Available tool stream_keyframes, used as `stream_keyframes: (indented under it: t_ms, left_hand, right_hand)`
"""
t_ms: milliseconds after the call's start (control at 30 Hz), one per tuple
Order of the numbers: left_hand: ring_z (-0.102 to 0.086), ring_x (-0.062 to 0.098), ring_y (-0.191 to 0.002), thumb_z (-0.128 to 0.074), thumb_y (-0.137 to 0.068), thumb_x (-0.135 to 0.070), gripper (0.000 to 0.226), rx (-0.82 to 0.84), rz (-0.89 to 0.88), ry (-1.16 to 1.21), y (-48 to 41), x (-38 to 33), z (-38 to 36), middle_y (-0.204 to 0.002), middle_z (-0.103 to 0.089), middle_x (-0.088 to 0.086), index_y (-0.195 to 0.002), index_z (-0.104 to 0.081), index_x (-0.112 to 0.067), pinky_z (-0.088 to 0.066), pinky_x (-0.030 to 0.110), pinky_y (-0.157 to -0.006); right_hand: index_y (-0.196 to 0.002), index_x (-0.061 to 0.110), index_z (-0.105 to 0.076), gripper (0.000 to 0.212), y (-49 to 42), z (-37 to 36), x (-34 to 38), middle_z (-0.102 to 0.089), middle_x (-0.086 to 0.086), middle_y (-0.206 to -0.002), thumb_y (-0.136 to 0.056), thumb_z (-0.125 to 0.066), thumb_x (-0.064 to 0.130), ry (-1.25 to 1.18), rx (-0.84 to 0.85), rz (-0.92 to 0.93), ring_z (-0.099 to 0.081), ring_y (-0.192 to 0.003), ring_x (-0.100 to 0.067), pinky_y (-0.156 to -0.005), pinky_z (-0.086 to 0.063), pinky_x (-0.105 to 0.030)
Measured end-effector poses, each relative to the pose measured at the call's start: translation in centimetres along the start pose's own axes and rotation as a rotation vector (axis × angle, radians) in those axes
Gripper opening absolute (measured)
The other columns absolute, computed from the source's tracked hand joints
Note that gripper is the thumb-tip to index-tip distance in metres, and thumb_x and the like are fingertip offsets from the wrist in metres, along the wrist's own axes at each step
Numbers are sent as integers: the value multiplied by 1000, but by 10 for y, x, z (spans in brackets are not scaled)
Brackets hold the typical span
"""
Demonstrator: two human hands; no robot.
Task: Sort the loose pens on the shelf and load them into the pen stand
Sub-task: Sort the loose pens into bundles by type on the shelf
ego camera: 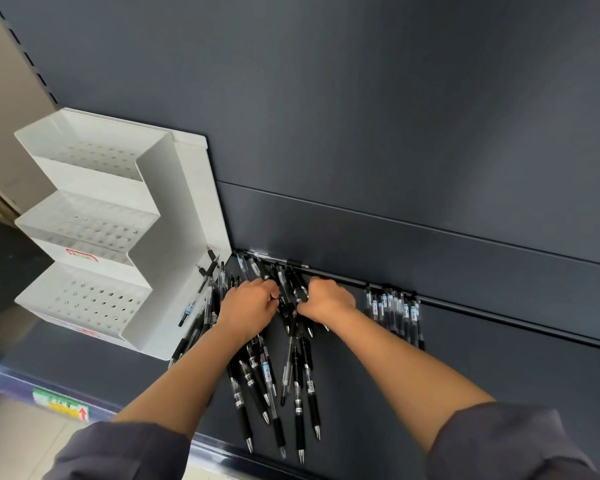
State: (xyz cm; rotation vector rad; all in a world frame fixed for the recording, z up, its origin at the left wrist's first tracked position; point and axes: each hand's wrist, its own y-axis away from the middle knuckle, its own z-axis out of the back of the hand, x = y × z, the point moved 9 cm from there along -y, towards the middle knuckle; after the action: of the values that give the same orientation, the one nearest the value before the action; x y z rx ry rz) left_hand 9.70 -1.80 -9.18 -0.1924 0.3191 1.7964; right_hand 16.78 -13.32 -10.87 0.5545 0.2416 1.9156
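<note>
The task is judged to be at an early stage. No pen can be seen in any of the three perforated tiers of the white pen stand (pixel 174 237), so all loading is left to be done. A tangled heap of black pens (pixel 274 375) is spread on the dark shelf (pixel 482 393) just right of the stand, some of them leaning against its side wall. Farther right of the stand, well apart from it, a short row of pens (pixel 392 313) is laid side by side, which suggests that part of the sorting is done. The left hand (pixel 248 304) and the right hand (pixel 328 299) are buried in the far part of the heap, the fingers of both curled around pens there.
</note>
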Motion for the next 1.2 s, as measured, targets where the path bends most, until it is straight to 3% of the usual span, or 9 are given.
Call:
stream_keyframes:
  t_ms: [200, 300, 533, 767, 933, 1033, 1200]
  left_hand:
    - [-44, 22, -117, -44, -95, -29, 37, 5, -35, -53, -4, -4, -8, -128, -49, -4, -131, -49, -24, -40, 34, -94]
    - [-41, 20, -120, -41, -96, -32, 37, 10, -87, -117, -10, -12, -11, -135, -46, -10, -132, -48, -28, -38, 35, -94]
    - [-44, 25, -117, -40, -94, -36, 31, 32, -37, -296, -24, -29, -18, -125, -54, -2, -117, -57, -25, -32, 39, -94]
    - [-49, 29, -114, -39, -94, -36, 28, 43, 22, -350, -26, -31, -22, -116, -63, 4, -116, -53, -25, -31, 40, -90]
    - [-54, 29, -106, -48, -89, -26, 14, -67, 82, -78, -22, -30, -9, -104, -66, 3, -100, -57, -23, -34, 37, -86]
    - [-58, 32, -93, -48, -87, -14, 12, -139, 12, 142, -17, -49, 3, -96, -62, 7, -96, -53, -18, -40, 35, -77]
    - [-57, 33, -83, -52, -87, -9, 14, -63, -60, 384, -19, -89, 3, -89, -60, 13, -97, -42, -12, -45, 38, -72]
  right_hand:
    - [-100, 18, -59, 23, 2, -9, 8, -62, -1, -106, -84, -59, 35, 103, 47, -30, -61, -101, -24, -68, -41, -28]
    - [-100, 19, -59, 17, 4, -5, -1, -62, -1, -106, -86, -59, 29, 157, 29, -55, -61, -100, -23, -66, -41, -28]
    - [-104, 17, -60, 19, 5, 0, -20, -62, -4, -111, -85, -59, 16, 177, 21, -85, -60, -105, -27, -69, -42, -30]
    - [-104, 13, -58, 21, 11, -3, -22, -62, -7, -112, -87, -57, 25, 62, -23, -63, -60, -103, -30, -68, -40, -29]
    - [-96, 14, -54, 16, 19, 12, -37, -61, -9, -110, -86, -55, 27, -82, -94, -76, -59, -101, -31, -70, -41, -30]
    - [-91, 15, -51, 13, 30, 23, -50, -61, -11, -107, -85, -54, 25, -124, -152, -93, -59, -99, -32, -69, -41, -31]
    - [-91, 14, -47, 12, 50, 39, -74, -63, -14, -103, -85, -53, 22, -176, -254, -120, -59, -97, -34, -68, -42, -32]
